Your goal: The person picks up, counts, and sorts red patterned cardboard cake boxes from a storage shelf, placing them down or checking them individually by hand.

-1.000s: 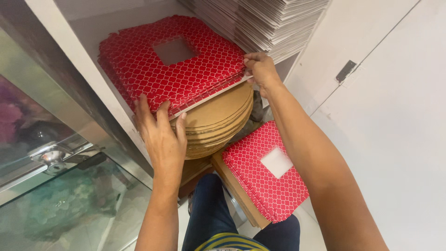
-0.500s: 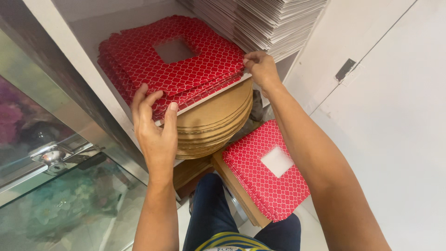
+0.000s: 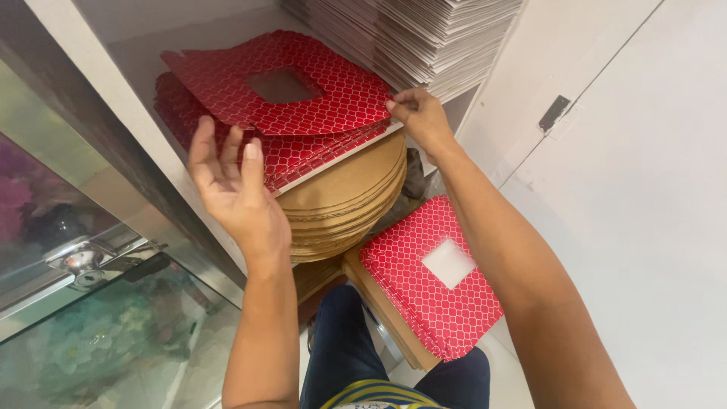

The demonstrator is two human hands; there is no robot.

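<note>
Between both hands (image 3: 421, 117), a glossy red latticed windowed carton blank (image 3: 318, 87)

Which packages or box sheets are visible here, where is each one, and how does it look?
Top red sheet: flat box cardboard lifted off the shelf pile, red with white lattice, square window; right hand pinches its corner, left hand open at its near edge.
Red pile: same sheets, on the shelf.
Brown round boards: stacked below.
Lower red pile: beside the knee.
Grey-white sheets: tall stack, upper shelf.
</note>
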